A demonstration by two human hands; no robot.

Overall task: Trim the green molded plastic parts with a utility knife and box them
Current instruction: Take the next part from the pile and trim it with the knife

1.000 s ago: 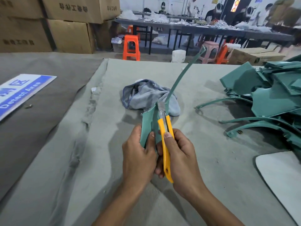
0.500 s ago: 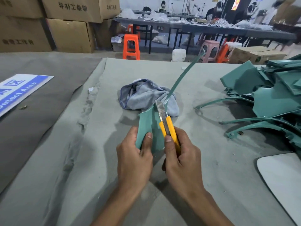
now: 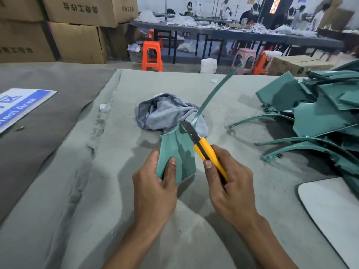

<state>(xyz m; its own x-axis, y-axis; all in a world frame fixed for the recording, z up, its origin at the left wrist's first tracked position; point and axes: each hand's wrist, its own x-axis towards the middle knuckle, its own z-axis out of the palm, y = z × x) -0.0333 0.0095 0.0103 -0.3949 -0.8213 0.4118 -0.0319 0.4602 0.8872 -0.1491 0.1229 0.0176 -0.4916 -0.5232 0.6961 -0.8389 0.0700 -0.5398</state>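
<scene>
Green molded part (image 3: 177,155): held above the bench (image 3: 77,191), left hand (image 3: 154,188) fingers clamped on its wide end. Utility knife (image 3: 206,150): gripped in right hand (image 3: 230,188); blade has slid from mid-panel to the strip's root. Trimming continues; boxing not begun.

Both hands (image 3: 191,186) curled, gripping; right thumb seemingly extended.

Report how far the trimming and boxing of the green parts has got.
Done: nothing visibly boxed. In hand: the left hand holds a green part while the right hand holds the utility knife with its blade at the base of the part's long thin arm. Left: a pile of green parts on the table's right side, then boxing.
</scene>
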